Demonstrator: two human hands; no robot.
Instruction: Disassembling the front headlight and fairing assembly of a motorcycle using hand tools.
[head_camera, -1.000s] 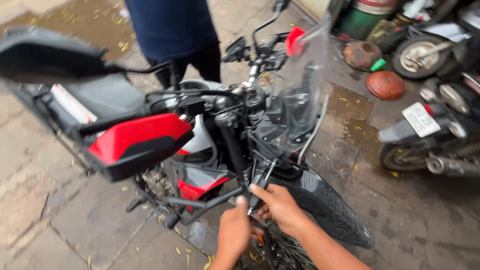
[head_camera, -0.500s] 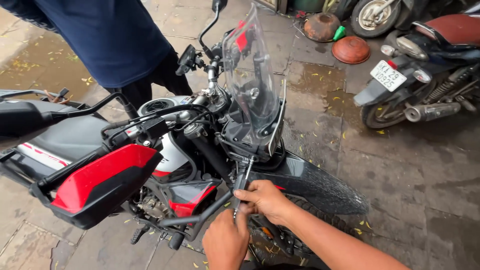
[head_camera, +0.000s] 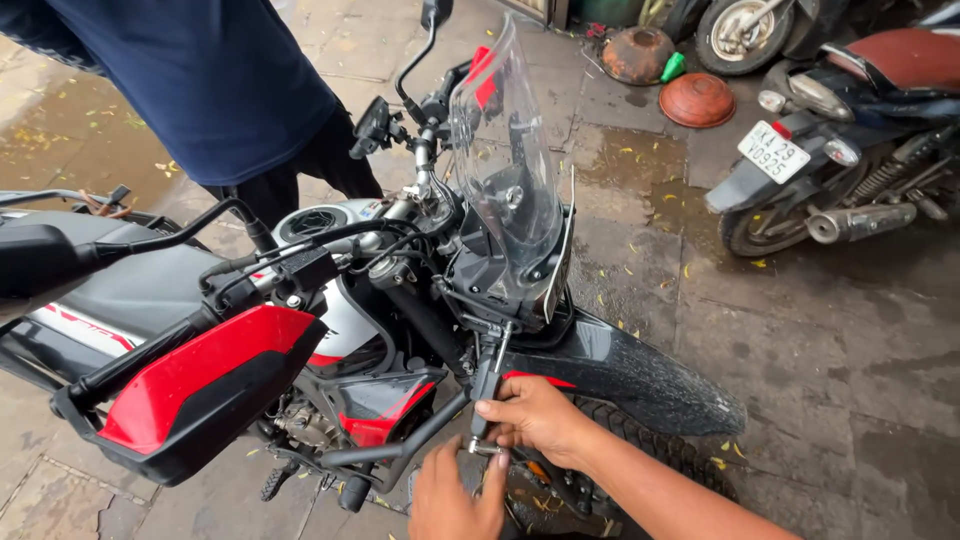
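A red and black motorcycle (head_camera: 330, 330) stands in front of me, its clear windscreen (head_camera: 505, 170) pointing away. My right hand (head_camera: 535, 415) grips a short black bracket arm (head_camera: 487, 385) below the headlight, just above the black front mudguard (head_camera: 630, 375). My left hand (head_camera: 455, 495) is at the bottom edge, its fingers curled up under the same bracket beside a small metal fitting. A red handguard (head_camera: 190, 390) sticks out at the lower left.
A person in a dark blue top (head_camera: 200, 80) stands behind the handlebars. Another motorcycle (head_camera: 850, 150) is parked at the right. Two round rusty bowls (head_camera: 698, 98) and a green object lie on the wet stone paving at the back.
My view has swung and risen, so the motorcycle now sits more upright in frame. My hands have stayed on the bracket below the headlight; the left one has dropped lower.
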